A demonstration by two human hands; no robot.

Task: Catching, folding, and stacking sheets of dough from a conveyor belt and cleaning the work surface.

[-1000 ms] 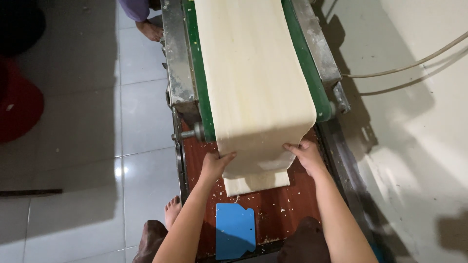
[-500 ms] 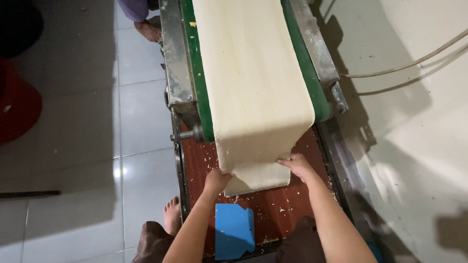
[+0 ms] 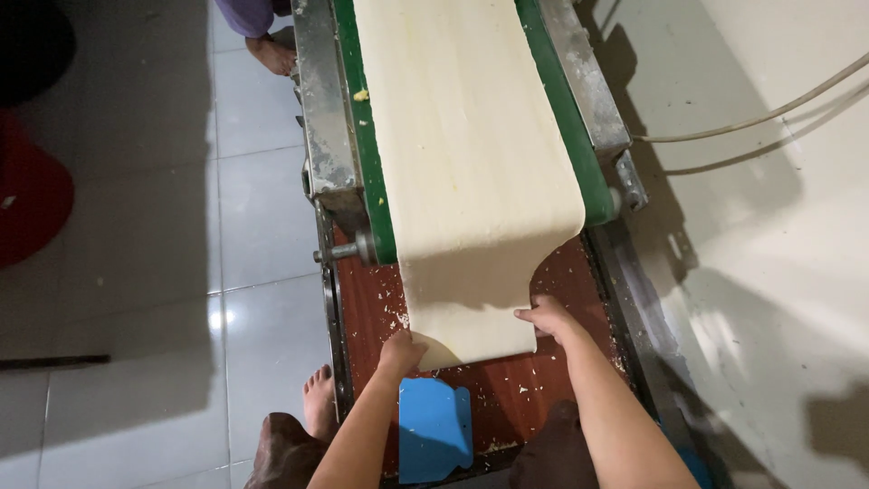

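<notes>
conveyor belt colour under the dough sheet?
Green: the belt shows as strips either side of the pale dough sheet. Head view, the only one.

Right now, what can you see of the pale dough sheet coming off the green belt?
The pale cream dough sheet is wide, flat and smooth. It lies along the green conveyor belt, bends over the belt's end and hangs toward the reddish-brown wooden board. Its lower edge curls slightly. The left hand grips the lower left corner; the right hand holds the right edge.

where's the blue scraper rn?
Head view, bottom centre: the blue scraper lies flat on the reddish-brown board, between the person's forearms, just below the dough sheet's hanging end.
</notes>
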